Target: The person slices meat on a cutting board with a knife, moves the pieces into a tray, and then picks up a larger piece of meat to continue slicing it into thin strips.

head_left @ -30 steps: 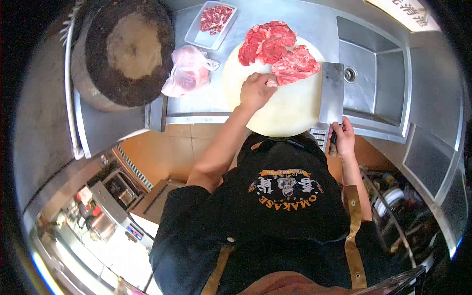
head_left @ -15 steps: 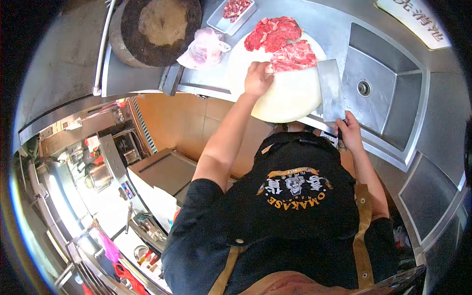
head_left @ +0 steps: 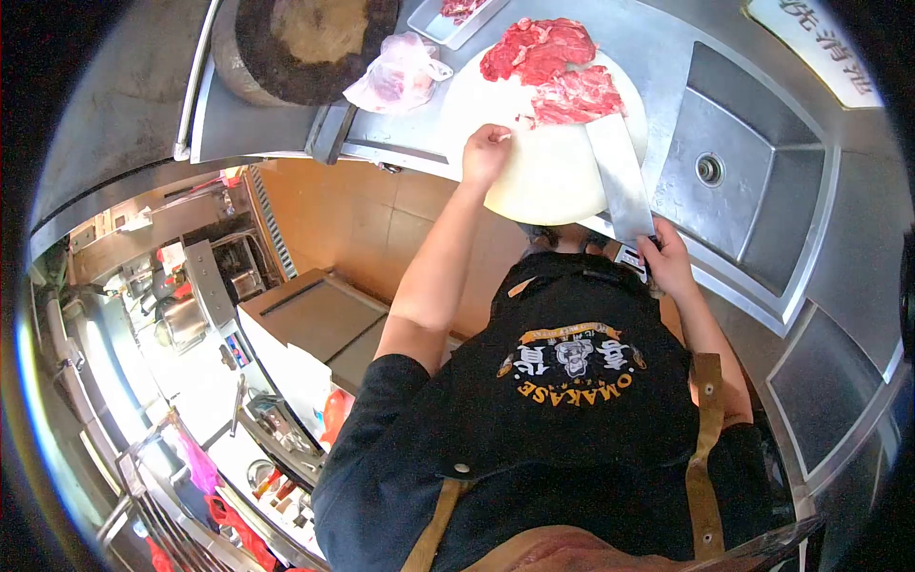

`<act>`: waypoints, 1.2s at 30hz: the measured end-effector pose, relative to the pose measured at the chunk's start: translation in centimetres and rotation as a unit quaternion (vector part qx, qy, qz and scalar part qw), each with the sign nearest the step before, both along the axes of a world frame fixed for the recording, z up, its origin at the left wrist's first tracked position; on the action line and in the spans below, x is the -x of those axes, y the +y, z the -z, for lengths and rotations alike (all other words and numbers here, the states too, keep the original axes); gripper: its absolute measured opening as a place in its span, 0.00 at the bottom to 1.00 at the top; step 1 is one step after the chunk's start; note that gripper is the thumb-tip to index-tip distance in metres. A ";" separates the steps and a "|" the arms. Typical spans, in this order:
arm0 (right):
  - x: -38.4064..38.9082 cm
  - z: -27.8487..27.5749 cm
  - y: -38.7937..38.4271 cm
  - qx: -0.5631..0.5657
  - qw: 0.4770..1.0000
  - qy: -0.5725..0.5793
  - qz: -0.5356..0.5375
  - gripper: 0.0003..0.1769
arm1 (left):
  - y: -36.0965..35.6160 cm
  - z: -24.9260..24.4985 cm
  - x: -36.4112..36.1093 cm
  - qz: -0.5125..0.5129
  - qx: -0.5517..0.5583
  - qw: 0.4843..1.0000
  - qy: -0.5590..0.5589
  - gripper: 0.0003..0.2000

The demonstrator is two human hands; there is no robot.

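Observation:
My right hand (head_left: 669, 259) is closed on the dark handle of a cleaver (head_left: 620, 176). Its broad blade slants across the right part of a round, pale cutting board (head_left: 548, 186), the far end by the meat. Over the board's left edge is my left hand (head_left: 486, 155), fingers curled together; whatever they pinch is too small to make out. A flat piece of raw red meat (head_left: 577, 97) lies just beyond the blade's end. Behind it rests a larger heap of raw meat (head_left: 536, 50).
A plastic bag with pale contents (head_left: 398, 76) sits left of the board. Behind it is a white tray (head_left: 457, 27) with cut meat. A thick round wooden block (head_left: 310, 48) stands far left, and a steel sink (head_left: 724, 172) is to the right.
My left hand has drawn back from the meat, its fingers curling closed. The cleaver has swung left over the board, its far end now near the meat. The view has shifted slightly.

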State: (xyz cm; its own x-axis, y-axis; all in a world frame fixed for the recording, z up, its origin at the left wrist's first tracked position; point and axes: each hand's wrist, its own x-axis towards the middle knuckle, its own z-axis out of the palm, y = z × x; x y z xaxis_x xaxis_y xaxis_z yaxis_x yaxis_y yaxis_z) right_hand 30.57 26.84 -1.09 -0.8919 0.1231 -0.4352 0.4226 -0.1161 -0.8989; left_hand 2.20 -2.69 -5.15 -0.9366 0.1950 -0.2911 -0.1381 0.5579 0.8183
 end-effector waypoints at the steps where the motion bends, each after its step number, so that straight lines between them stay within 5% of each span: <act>1: 0.1 0.1 -0.2 -0.004 1.000 0.001 -0.007 0.14 | 0.7 0.0 0.3 0.008 0.006 0.999 0.035 0.15; 4: 0.2 -0.4 -0.7 -0.021 1.000 -0.019 -0.012 0.15 | 3.4 -0.9 1.2 0.040 -0.042 0.997 0.046 0.16; 8: 0.7 -2.6 -2.3 -0.186 0.980 -0.003 -0.066 0.17 | 4.1 -1.4 2.5 0.174 0.120 0.964 0.164 0.13; 15: 6.8 -8.4 -8.4 -0.410 0.904 -0.010 -0.120 0.13 | 2.9 -3.1 0.6 0.107 0.015 0.986 0.125 0.13; 18: 8.8 -8.4 -9.4 -0.450 0.880 -0.017 -0.152 0.11 | 1.9 -5.1 0.5 0.106 0.099 0.989 -0.011 0.14; 20: 9.1 -7.6 -9.5 -0.479 0.858 -0.014 -0.185 0.12 | 0.3 -3.5 0.5 0.107 0.086 0.989 0.060 0.14; 24: 5.9 -9.7 -9.2 -0.470 0.863 -0.034 -0.180 0.14 | -3.8 -2.6 1.8 0.075 0.022 0.995 0.066 0.13; 28: 0.9 -9.6 -9.2 -0.444 0.888 -0.045 -0.109 0.13 | -4.9 -3.2 6.4 0.037 -0.027 0.969 0.244 0.09; 32: -2.1 -7.3 -9.5 -0.412 0.907 -0.082 -0.043 0.13 | -3.9 -0.7 10.3 0.134 0.002 0.933 0.334 0.12; 36: -2.2 -6.8 -10.6 -0.309 0.940 -0.133 0.052 0.11 | -3.7 -1.9 10.0 0.083 -0.069 0.969 0.221 0.10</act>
